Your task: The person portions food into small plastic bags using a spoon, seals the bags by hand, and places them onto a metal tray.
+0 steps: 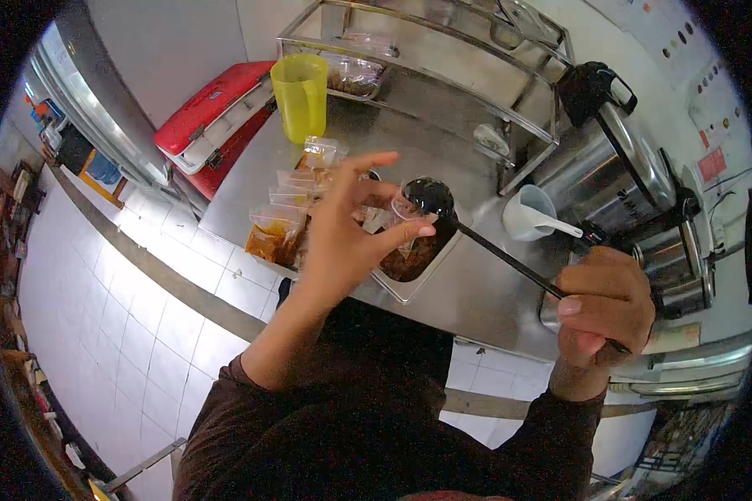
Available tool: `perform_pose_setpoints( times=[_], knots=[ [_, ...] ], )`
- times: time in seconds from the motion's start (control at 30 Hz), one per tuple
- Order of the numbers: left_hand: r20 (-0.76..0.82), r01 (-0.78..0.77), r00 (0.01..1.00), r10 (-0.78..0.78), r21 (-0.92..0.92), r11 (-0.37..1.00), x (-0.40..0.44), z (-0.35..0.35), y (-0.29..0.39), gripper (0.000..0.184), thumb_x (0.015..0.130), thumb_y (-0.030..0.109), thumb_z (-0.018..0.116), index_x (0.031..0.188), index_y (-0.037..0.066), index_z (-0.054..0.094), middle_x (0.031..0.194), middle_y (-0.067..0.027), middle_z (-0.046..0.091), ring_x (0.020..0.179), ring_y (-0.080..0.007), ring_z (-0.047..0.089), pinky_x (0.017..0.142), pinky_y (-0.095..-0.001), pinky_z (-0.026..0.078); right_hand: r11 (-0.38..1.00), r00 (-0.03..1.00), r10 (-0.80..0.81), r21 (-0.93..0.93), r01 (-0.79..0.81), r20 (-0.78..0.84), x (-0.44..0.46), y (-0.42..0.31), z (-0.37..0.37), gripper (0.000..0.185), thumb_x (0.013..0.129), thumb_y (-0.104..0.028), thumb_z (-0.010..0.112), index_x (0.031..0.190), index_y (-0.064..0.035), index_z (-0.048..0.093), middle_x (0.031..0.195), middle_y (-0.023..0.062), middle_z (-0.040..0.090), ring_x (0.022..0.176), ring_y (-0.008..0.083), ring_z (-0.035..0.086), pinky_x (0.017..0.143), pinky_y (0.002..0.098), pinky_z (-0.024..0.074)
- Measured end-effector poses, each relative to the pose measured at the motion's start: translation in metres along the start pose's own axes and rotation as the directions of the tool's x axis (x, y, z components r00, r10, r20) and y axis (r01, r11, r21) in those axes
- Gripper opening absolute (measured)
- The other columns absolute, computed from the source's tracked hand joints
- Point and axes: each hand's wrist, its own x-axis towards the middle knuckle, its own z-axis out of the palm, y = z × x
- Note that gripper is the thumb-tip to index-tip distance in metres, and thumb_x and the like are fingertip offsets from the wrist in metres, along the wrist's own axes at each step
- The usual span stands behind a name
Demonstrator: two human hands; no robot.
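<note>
My right hand point(603, 309) is wrapped around the long handle of a black ladle point(510, 261). The ladle's bowl tips at the mouth of a small clear zip bag point(400, 205). Thumb and fingers of my left hand point(351, 225) are curved around that bag and hold its mouth wide; part of the bag is hidden by the hand. Just below is a steel tray point(407, 296) with dark brown food in it. Left of my left hand stand several filled zip bags, the nearest a bag of orange-brown sauce point(271, 238).
A yellow pitcher point(301, 100) and a red-lidded cooler point(213, 108) stand at the back left. To the right are a white measuring jug point(526, 213) and large steel containers point(602, 175). A metal rack point(426, 71) lines the back of the steel table point(493, 301).
</note>
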Motion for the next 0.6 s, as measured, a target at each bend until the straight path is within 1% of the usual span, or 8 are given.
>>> perform_pose_setpoints(
  times=[0.13,0.23,0.33,0.4,0.43,0.5,0.53,0.6],
  knots=[
    [0.023,0.015,1.000,-0.016,0.034,0.999,-0.002,-0.002,0.006,0.076,0.071,0.014,0.093,0.135,0.008,0.052,0.095,-0.0054,0.073,0.091,-0.0149,0.069,0.083,-0.0286,0.049,0.999,0.999,0.034,0.028,-0.034,0.011,0.000,0.003,-0.004,0.030,0.093,-0.046,0.067,0.091,-0.0159,0.072,0.084,0.0068,0.073,0.065,0.0256,0.068,0.059,0.0368,0.0526],
    [0.043,0.017,0.999,-0.018,0.033,0.999,-0.002,-0.005,0.004,0.074,0.073,0.013,0.092,0.135,0.008,0.052,0.096,-0.0057,0.074,0.092,-0.0145,0.068,0.084,-0.0303,0.051,0.998,0.997,0.062,0.003,-0.062,-0.047,-0.005,0.009,0.003,0.035,0.099,-0.047,0.062,0.088,-0.0142,0.071,0.083,0.0071,0.073,0.066,0.0242,0.068,0.061,0.0345,0.0526],
    [0.045,-0.021,0.999,0.020,0.028,0.999,0.001,-0.006,0.006,0.072,0.074,0.012,0.091,0.135,0.008,0.052,0.099,-0.0066,0.074,0.092,-0.0142,0.068,0.085,-0.0314,0.052,0.984,0.983,0.118,0.151,-0.096,-0.144,0.001,0.015,0.014,0.032,0.102,-0.037,0.061,0.094,-0.0061,0.057,0.074,0.0105,0.063,0.055,0.0135,0.053,0.045,0.0236,0.0383],
    [0.044,-0.032,0.999,0.030,0.042,0.999,0.002,-0.006,0.006,0.071,0.074,0.011,0.090,0.135,0.008,0.052,0.100,-0.0071,0.074,0.092,-0.0142,0.068,0.086,-0.0317,0.052,0.962,0.939,0.237,0.193,-0.192,-0.250,0.003,0.019,0.015,0.041,0.102,-0.046,0.058,0.093,-0.0060,0.061,0.081,0.0100,0.067,0.057,0.0168,0.058,0.050,0.0306,0.0469],
    [0.055,-0.027,0.998,0.026,0.007,1.000,0.002,-0.006,0.004,0.071,0.076,0.010,0.089,0.136,0.007,0.051,0.102,-0.0076,0.075,0.093,-0.0143,0.068,0.086,-0.0313,0.052,0.963,0.939,0.236,0.190,-0.191,-0.250,0.002,0.022,0.015,0.041,0.102,-0.046,0.058,0.093,-0.0060,0.061,0.081,0.0100,0.067,0.057,0.0168,0.058,0.050,0.0306,0.0469],
    [0.070,-0.030,0.997,0.031,-0.024,0.999,0.002,-0.006,0.001,0.071,0.077,0.009,0.088,0.136,0.006,0.051,0.103,-0.0081,0.075,0.093,-0.0144,0.068,0.086,-0.0309,0.052,0.907,0.900,0.346,0.340,-0.249,-0.265,0.001,0.028,0.014,0.039,0.103,-0.043,0.058,0.097,-0.0044,0.056,0.083,0.0105,0.063,0.053,0.0117,0.051,0.042,0.0246,0.0392],
    [0.094,0.039,0.995,-0.032,-0.078,0.996,0.002,-0.006,0.001,0.069,0.079,0.008,0.087,0.138,0.006,0.049,0.104,-0.0085,0.074,0.094,-0.0142,0.068,0.086,-0.0299,0.052,0.908,0.898,0.345,0.338,-0.247,-0.272,0.000,0.030,0.014,0.039,0.103,-0.043,0.058,0.097,-0.0044,0.056,0.083,0.0105,0.063,0.053,0.0117,0.051,0.042,0.0246,0.0392],
    [0.125,0.094,0.989,-0.079,-0.123,0.988,0.007,-0.009,0.002,0.068,0.081,0.007,0.085,0.139,0.006,0.048,0.106,-0.0089,0.074,0.094,-0.0140,0.067,0.086,-0.0289,0.052,0.813,0.745,0.538,0.477,-0.334,-0.394,0.000,0.036,0.013,0.038,0.103,-0.042,0.057,0.096,-0.0045,0.055,0.085,0.0107,0.062,0.053,0.0089,0.049,0.040,0.0194,0.0347]
  ],
)
